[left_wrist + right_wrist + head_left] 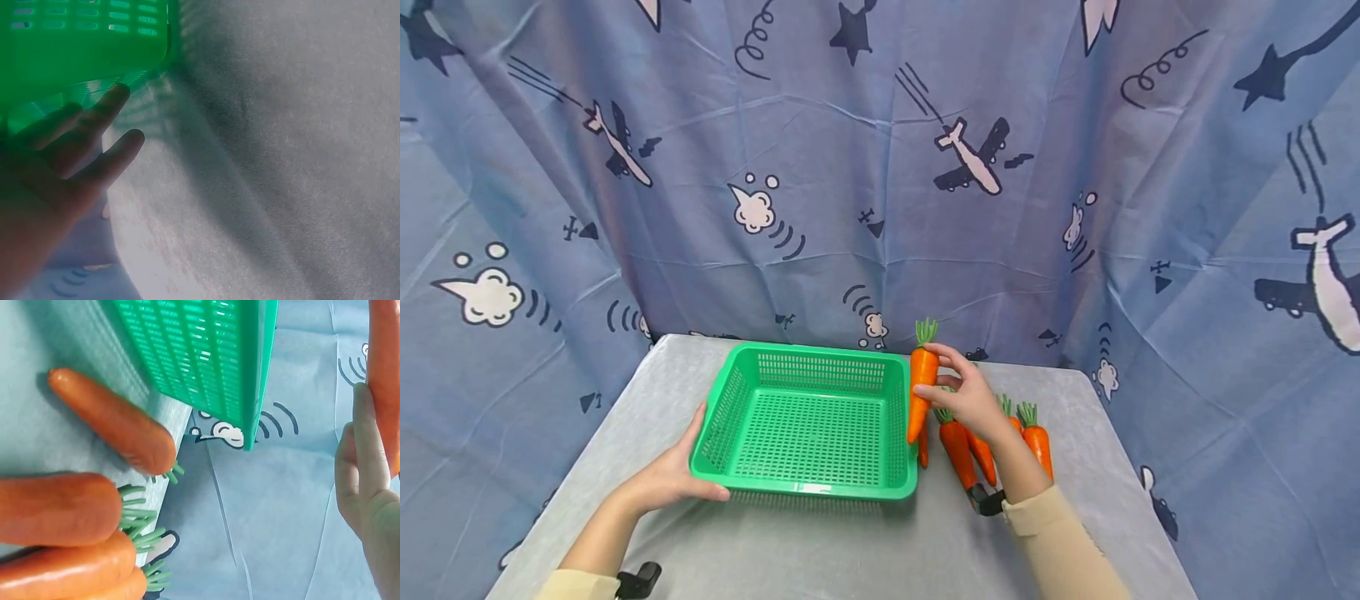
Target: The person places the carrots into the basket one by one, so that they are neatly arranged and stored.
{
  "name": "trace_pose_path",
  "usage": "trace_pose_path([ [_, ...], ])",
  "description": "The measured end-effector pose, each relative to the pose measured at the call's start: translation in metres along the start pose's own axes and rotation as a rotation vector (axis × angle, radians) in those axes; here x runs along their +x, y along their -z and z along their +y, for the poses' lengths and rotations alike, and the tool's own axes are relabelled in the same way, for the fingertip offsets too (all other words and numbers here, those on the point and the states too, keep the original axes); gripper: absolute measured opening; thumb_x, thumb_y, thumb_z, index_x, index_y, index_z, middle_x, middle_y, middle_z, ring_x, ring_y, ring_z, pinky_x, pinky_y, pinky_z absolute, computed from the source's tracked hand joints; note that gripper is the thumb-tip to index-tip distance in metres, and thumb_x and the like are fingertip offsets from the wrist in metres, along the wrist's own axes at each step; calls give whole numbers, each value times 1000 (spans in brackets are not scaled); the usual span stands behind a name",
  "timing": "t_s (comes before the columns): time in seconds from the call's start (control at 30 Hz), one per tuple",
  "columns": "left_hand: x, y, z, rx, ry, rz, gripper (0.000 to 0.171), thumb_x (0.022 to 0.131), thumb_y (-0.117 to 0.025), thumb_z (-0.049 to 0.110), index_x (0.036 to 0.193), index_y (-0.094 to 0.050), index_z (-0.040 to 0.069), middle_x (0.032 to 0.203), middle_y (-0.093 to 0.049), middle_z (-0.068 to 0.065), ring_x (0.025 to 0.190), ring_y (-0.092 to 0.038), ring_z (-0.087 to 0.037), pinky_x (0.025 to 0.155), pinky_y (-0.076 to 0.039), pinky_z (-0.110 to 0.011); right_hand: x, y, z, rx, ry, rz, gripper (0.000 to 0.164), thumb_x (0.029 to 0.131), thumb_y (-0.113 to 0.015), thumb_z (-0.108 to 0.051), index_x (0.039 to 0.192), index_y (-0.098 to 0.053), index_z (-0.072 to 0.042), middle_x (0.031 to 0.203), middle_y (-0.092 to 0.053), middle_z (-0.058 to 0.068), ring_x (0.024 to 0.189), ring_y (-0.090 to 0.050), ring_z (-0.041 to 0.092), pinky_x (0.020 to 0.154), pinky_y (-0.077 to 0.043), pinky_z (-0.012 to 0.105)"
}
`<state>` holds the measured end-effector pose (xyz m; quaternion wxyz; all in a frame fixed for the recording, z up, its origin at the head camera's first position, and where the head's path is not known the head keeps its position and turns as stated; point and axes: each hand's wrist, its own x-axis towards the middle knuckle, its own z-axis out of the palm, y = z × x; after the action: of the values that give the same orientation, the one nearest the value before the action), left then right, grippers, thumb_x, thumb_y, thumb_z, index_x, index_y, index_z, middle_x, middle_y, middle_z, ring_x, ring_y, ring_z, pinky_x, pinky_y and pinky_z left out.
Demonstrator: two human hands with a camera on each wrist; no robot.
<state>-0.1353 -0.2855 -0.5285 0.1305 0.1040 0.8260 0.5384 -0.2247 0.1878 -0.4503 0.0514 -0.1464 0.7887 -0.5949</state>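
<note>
My right hand (973, 404) pinches a carrot (922, 375) between thumb and fingers, its green top up and its tip pointing down. The carrot overlaps the right rim of a green plastic basket (812, 488) in the head view. My left hand (662, 482) rests at the basket's left front corner, with the thumb along the front rim. In the left wrist view its fingers (115, 156) are spread and fairly straight against the basket's lower part. The basket's slotted floor shows, with nothing lying on it.
Several carrots (957, 454) lie on the grey-white table (790, 550) right of the basket, partly hidden by my right arm. A separate carrot (119, 422) lies close to the basket's right wall. A blue patterned curtain (820, 275) hangs behind the table.
</note>
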Motion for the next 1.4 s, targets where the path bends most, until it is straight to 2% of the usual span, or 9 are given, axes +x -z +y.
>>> trace_pose_path([
  [0.17,-1,1,-2,4,2,2,148,66,-93,14,160,21,25,165,-4,-31,135,-39,-42,102,-33,-16,5,-9,-2,23,3,-17,64,90,-78,-24,147,-48,-29,145,-44,16,115,-62,37,83,-56,57],
  [0.4,1,0,-5,24,-25,5,149,66,-93,13,159,23,26,165,7,-30,147,-12,-49,113,-17,-65,10,-18,-8,55,-4,-48,66,91,-77,-21,149,-47,-26,145,-40,18,116,-61,38,85,-54,61],
  [0.5,2,-1,-5,14,-27,3,150,65,-94,13,159,23,26,165,8,-29,147,-12,-49,112,-17,-65,12,-23,-9,54,-4,-54,66,91,-77,-20,150,-46,-25,143,-42,17,118,-60,37,83,-58,53],
  [0.73,1,0,-5,9,-31,3,148,66,-94,15,160,20,28,166,4,-28,144,-25,-46,100,-30,-12,21,-34,-9,81,6,-78,67,90,-79,-22,149,-47,-25,142,-46,15,111,-64,33,80,-59,48],
  [0.83,1,0,-5,24,-32,7,148,66,-94,16,160,20,27,166,3,-28,144,-25,-46,105,-32,-20,25,-39,-11,92,18,-87,67,90,-78,-20,148,-46,-24,143,-44,16,106,-65,32,79,-60,46],
  [1.0,2,0,-6,38,-21,5,149,67,-94,16,159,22,27,166,3,-29,145,-23,-46,113,-26,-56,32,-49,-14,109,26,-100,68,90,-78,-17,148,-45,-21,142,-45,16,108,-65,31,78,-60,43],
  [1.07,2,1,-6,33,-21,5,148,67,-94,16,159,22,28,166,3,-28,145,-22,-45,113,-26,-52,36,-53,-15,113,25,-107,68,89,-79,-18,148,-45,-20,141,-45,15,108,-66,32,78,-60,43],
  [1.23,2,1,-5,28,-18,8,148,67,-94,17,160,20,28,166,2,-28,145,-21,-44,106,-31,-19,44,-62,-16,126,32,-130,67,89,-79,-18,147,-45,-21,140,-45,17,106,-65,34,79,-60,47],
  [1.4,1,1,-5,49,-19,17,148,67,-94,17,160,20,29,166,1,-29,145,-22,-45,112,-31,-43,51,-75,-19,141,40,-144,66,89,-79,-15,145,-46,-21,140,-44,19,104,-65,34,78,-59,51],
])
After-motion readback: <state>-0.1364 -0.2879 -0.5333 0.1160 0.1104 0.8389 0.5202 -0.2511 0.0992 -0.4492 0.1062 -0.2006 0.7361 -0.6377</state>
